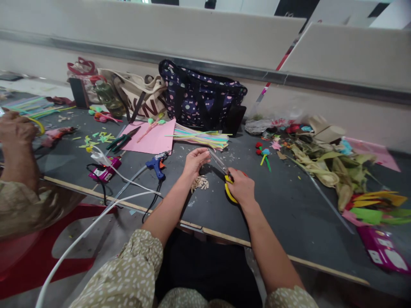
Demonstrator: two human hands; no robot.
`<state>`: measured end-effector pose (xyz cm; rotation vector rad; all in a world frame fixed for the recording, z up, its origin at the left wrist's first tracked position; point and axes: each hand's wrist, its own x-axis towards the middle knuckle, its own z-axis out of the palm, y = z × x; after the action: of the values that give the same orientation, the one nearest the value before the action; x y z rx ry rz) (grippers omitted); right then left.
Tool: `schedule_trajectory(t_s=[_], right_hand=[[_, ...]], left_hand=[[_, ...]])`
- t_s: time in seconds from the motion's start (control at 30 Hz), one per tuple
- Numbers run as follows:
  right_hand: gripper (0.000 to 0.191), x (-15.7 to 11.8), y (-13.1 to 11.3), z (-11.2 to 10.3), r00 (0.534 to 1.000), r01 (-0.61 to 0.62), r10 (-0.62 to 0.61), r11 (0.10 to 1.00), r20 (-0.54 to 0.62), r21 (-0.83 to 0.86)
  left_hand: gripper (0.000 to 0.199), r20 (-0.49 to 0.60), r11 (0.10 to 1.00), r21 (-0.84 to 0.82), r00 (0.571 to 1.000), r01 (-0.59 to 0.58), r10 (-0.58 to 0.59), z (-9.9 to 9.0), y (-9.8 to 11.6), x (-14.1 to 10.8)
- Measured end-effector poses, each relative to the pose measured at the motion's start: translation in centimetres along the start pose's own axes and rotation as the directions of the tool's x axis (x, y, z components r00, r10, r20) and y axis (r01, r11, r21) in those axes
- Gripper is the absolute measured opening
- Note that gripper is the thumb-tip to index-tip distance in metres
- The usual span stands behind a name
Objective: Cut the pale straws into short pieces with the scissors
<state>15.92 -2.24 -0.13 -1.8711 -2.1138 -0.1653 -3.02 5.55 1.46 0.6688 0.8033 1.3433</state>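
Note:
My right hand (242, 187) grips yellow-handled scissors (230, 192), their blades reaching up and left toward my other hand. Beside the blade tips, my left hand (195, 163) is closed in a pinch; whatever sits between its fingertips is too small to make out. A little heap of short beige pieces (199, 183) lies on the dark table (276, 214) just under my left hand. Left of that hand rests a blue glue gun (156, 165) with an orange trigger.
Behind my hands lie a bundle of pastel strips (201, 136), pink paper (150, 139), and dark green pliers (123, 139). Bags (199, 96) line the back. Husks and coloured paper (337, 167) crowd the right. A white cable (96, 222) crosses at left, near another person's hand (17, 128).

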Motion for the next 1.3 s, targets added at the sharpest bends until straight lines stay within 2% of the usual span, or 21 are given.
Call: schedule_trajectory(t_s=[0.1, 0.33, 0.57, 0.73, 1.3], right_hand=[[0.033, -0.01, -0.05, 0.06, 1.000, 0.001, -0.001, 1.000, -0.004, -0.005], [0.032, 0.12, 0.00, 0.12, 0.995, -0.097, 0.098, 0.995, -0.032, 0.010], [0.031, 0.00, 0.02, 0.24, 1.000, -0.028, 0.029, 0.998, -0.004, 0.063], [0.033, -0.03, 0.03, 0.55, 1.000, 0.010, -0.011, 0.996, 0.007, 0.091], [0.026, -0.01, -0.13, 0.33, 0.999, 0.000, -0.005, 0.994, 0.043, 0.112]], left_hand=[[0.039, -0.006, 0.999, 0.019, 1.000, -0.026, 0.026, 0.00, -0.05, -0.04], [0.039, 0.001, 1.000, 0.020, 1.000, -0.015, 0.015, -0.21, -0.13, 0.11], [0.034, -0.022, 1.000, 0.004, 0.999, -0.026, 0.026, -0.37, -0.18, 0.18], [0.036, -0.031, 1.000, -0.024, 1.000, 0.006, -0.007, -0.21, 0.07, 0.15], [0.035, 0.028, 0.997, -0.057, 0.999, 0.047, -0.046, -0.81, -0.75, 0.61]])
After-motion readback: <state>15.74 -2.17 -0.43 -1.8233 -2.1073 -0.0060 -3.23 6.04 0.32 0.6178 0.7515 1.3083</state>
